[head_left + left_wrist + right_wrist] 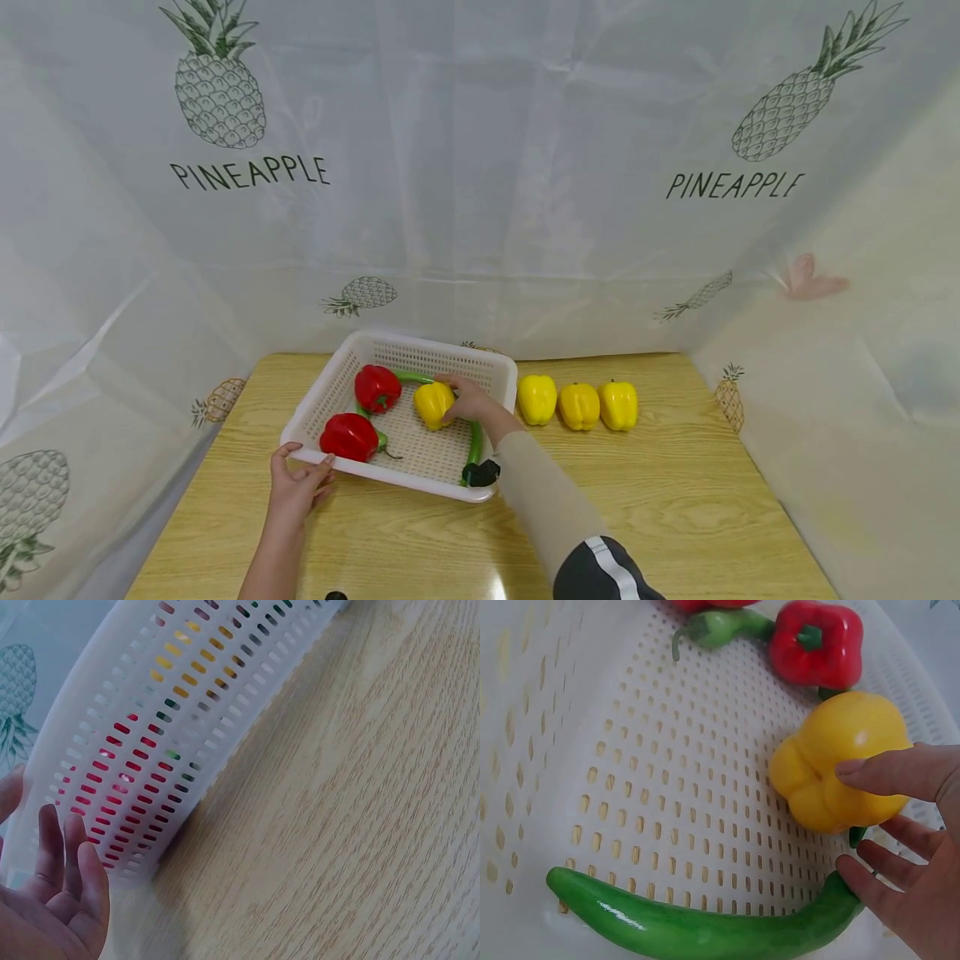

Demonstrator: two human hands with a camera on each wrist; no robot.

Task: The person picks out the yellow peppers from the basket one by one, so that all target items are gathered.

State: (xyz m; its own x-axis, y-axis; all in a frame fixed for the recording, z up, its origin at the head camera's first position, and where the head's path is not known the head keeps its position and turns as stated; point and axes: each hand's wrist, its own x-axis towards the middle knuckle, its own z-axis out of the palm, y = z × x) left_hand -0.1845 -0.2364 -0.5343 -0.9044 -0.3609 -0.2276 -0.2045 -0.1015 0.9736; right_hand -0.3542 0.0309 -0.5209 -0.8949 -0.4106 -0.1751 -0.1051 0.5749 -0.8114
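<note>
My right hand (471,400) is inside the white plastic basket (405,482) and grips a yellow bell pepper (433,406). In the right wrist view its thumb lies on the yellow bell pepper (840,765); the other fingers are partly hidden behind it. My left hand (296,483) holds the basket's near left rim, and the left wrist view shows its fingers (51,851) outside the slotted wall. Two red bell peppers, one farther back (377,388) and one nearer (348,437), lie in the basket's left part.
Long green peppers (705,930) lie along the basket's inner sides. On the wooden table (675,500), right of the basket, stand three more yellow bell peppers, the middle one (579,407) between two others. Pineapple-printed sheeting (495,208) surrounds the back and sides.
</note>
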